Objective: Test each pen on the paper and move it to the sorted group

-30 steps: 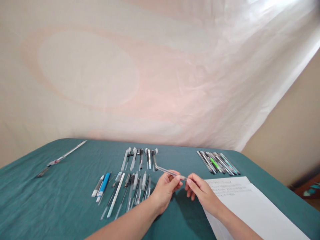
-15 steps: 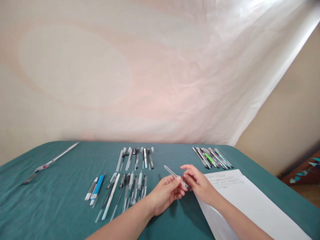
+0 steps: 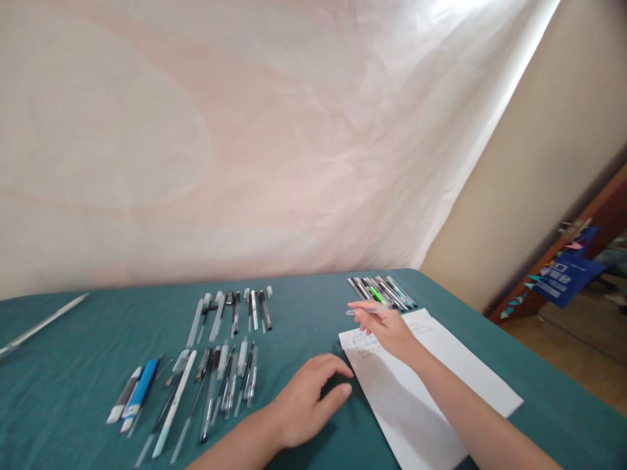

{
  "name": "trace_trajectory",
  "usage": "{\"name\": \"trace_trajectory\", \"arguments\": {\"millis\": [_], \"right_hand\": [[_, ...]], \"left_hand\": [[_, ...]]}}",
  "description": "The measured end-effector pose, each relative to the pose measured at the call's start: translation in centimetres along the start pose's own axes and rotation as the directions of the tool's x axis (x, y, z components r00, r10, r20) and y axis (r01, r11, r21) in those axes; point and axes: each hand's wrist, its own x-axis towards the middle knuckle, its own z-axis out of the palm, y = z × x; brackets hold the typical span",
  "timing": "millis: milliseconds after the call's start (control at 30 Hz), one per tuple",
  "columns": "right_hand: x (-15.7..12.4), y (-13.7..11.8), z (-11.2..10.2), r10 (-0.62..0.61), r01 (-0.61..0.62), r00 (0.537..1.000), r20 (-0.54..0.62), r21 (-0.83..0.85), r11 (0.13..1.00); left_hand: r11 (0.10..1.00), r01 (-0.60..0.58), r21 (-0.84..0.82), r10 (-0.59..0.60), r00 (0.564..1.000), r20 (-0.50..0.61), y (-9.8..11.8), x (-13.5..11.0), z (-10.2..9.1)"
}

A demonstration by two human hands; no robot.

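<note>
A dark teal cloth covers the tabletop (image 3: 313,326) beneath and around both sets of fingers. Beyond them hangs a pale pinkish-white fabric sheet (image 3: 274,143), wrinkled toward its bright upper right. Right of the right fingers, past the table's edge, are a plain beige wall (image 3: 514,196), a brown wooden frame (image 3: 519,307), a blue piece with white lettering (image 3: 563,277) and wood-toned floor (image 3: 578,333).

The right hand (image 3: 386,329) has its fingers closed on a slim translucent pen (image 3: 353,312), held nearly level above white paper sheets with handwriting (image 3: 431,372). Just beyond these fingers lies a close row of slim pens, one bright green (image 3: 377,294). The left hand (image 3: 311,398) grips nothing, thumb and forefinger apart in a curve just beside the paper; whether it touches the cloth I cannot tell. Left of its fingers lie two rows of clear and black pen parts, the farther (image 3: 230,313) and the nearer (image 3: 215,385), with a blue-and-white flat stick (image 3: 141,395) farther out.

Half a second ago the left fingers held the pen, with the right fingers close at its dark end; now the right hand alone has it, farther out. The view has swung right, showing more of the blue piece and cutting off part of the long pale rod (image 3: 44,324) far left of the fingers.
</note>
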Motion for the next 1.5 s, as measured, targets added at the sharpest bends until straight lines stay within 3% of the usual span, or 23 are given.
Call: {"name": "trace_trajectory", "arguments": {"millis": [67,167,233,367,633,1500], "right_hand": [[-0.3,1.9,-1.9,0.110,-0.105,0.989,-0.095,0.055,0.993],[-1.6,5.1,-4.7,0.242,-0.217,0.944,-0.225,0.130,0.967],[-2.7,6.8,-6.2,0.298,-0.260,0.915,-0.271,0.166,0.951],[-4.7,8.5,-8.0,0.336,-0.305,0.903,-0.268,0.151,0.940],[-6.0,8.8,-8.2,0.222,-0.275,0.917,-0.331,-0.123,0.954],[-6.1,10.0,-8.6,0.163,-0.271,0.916,-0.366,-0.265,0.925]], "left_hand": [[0.979,-0.087,0.185,0.069,0.992,0.104,0.4,-0.3,0.0],[0.928,-0.132,0.349,0.049,0.970,0.238,0.6,-0.5,0.1],[0.909,-0.145,0.391,0.036,0.961,0.273,0.5,-0.5,0.3],[0.909,-0.144,0.391,0.033,0.960,0.277,0.2,-0.4,0.6],[0.910,-0.128,0.395,0.015,0.961,0.275,0.0,-0.3,0.6],[0.915,-0.136,0.379,0.039,0.967,0.253,-0.1,-0.2,0.8]]}}
